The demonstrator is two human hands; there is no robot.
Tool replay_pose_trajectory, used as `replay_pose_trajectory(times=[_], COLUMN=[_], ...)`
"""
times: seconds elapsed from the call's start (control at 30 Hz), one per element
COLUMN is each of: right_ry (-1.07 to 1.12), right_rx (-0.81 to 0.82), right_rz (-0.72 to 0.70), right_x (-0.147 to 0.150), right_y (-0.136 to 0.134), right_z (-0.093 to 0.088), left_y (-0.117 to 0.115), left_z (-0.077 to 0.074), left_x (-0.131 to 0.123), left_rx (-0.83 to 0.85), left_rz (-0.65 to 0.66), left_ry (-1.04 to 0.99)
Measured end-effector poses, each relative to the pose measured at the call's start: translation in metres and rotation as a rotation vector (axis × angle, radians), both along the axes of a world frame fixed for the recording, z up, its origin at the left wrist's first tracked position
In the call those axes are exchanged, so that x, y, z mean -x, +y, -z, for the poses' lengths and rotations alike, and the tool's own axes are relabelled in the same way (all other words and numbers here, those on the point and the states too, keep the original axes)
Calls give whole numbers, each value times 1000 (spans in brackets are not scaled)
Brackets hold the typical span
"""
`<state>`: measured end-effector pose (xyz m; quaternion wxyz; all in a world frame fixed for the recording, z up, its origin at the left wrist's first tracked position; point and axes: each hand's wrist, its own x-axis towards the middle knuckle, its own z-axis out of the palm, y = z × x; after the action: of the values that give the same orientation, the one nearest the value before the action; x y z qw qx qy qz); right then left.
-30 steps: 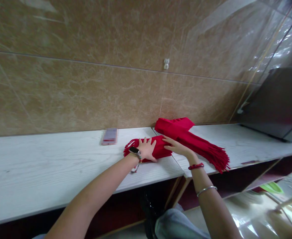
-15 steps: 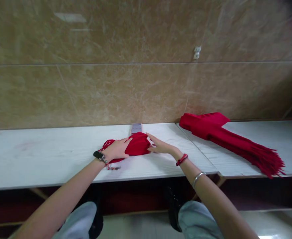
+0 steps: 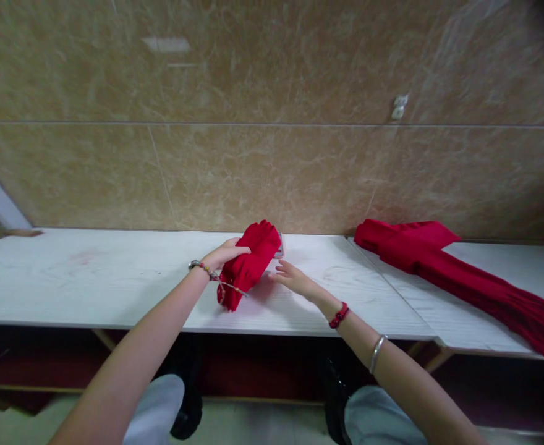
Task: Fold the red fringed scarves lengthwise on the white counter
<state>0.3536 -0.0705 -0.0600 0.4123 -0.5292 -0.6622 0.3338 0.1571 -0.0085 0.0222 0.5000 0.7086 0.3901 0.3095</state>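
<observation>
A bunched red cloth is gripped in my left hand, whose thumb lies across its near face. The cloth is tilted, its lower end towards the front edge of the white surface. Just right of it is my right hand, fingers apart, holding nothing and not touching the cloth. Behind the cloth a phone is mostly hidden. Further right lies a second red cloth, folded at one end, with a long fringed part reaching the front edge.
The long white tabletop runs along a tan marble wall. A small white object is fixed to the wall. Dark red shelves are below, with my knees in front.
My left hand has raised and tilted the red cloth, which lay flat before. My right hand now sits apart from it. The view has shifted, so the second cloth appears further right.
</observation>
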Motion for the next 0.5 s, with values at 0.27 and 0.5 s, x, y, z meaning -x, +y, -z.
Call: replay_pose_trajectory(times=[0.27,0.5], right_ry=[-138,-242], right_rx=[-386,-332], right_rz=[-45,-32], right_x=[33,20], right_y=[-19,-17], right_z=[-25,-32], left_y=[-29,-40], left_z=[-2,-8], left_x=[-24,-28], left_rx=[160,109], left_rz=[-143,-97], left_ry=[-213,-201])
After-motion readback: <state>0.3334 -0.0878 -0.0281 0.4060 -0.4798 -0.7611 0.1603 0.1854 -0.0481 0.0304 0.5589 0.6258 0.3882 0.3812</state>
